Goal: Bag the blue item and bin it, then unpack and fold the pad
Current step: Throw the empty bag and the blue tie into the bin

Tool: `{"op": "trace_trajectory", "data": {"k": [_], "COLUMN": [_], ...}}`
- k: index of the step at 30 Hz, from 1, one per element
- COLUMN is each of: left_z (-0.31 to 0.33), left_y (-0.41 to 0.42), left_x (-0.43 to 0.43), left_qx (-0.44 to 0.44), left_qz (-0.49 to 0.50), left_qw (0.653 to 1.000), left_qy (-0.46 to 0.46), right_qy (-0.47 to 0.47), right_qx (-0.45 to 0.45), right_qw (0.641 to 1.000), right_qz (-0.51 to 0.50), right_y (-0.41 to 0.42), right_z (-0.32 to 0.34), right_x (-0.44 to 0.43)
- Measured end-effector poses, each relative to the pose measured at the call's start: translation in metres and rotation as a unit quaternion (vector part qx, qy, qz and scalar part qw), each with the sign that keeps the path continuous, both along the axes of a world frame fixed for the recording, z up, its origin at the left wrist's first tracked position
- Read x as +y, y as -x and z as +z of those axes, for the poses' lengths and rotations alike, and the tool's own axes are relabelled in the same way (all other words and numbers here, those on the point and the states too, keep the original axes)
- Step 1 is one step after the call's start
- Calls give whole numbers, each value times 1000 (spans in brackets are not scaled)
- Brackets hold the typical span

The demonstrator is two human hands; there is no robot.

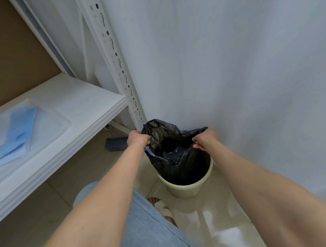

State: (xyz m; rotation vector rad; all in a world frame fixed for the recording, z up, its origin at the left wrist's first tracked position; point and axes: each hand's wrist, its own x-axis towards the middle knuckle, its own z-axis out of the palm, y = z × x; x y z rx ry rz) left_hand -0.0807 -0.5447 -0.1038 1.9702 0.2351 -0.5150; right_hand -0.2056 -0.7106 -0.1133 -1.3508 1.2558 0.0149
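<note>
White wall (pixel 230 65), pale bin (pixel 186 189) — left hand (pixel 137 140) and right hand (pixel 205 139) pinch the black bag (pixel 178 159) (opposite rims).

A plain white wall (pixel 230 56) is filling the right and upper part of the view, coming down to a glossy beige tiled floor (pixel 217 223) that is throwing back pale patches of light. On the left a white metal shelving unit is standing close to that wall, its perforated upright post (pixel 115 56) rising slantwise and carrying a white shelf board (pixel 87 102), while a brown panel (pixel 13 54) is showing behind the shelf at the top left.
</note>
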Motion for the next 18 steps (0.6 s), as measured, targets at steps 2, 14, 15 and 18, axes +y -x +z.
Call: {"op": "trace_trajectory", "data": {"k": [2,14,15,18], "left_z": [0,-12,-13,-15], "left_y": [0,-1,-3,-10], "left_x": [-1,-14,-14,-16], "left_qx": [-23,-48,-49,-57], "left_qz": [13,-4,-3,-1], "left_qw": [1000,996,996,995], "left_qy": [-9,-73,-75,-78], "right_qy": [78,422,416,376], "right_qx": [6,95,109,141], "right_qw": [997,858,851,849], "right_qz": [2,277,300,344], "right_y": [0,-31,-37,-53], "right_z": [-4,-6,-10,-22], "right_x": [-4,-18,-21,-28]}}
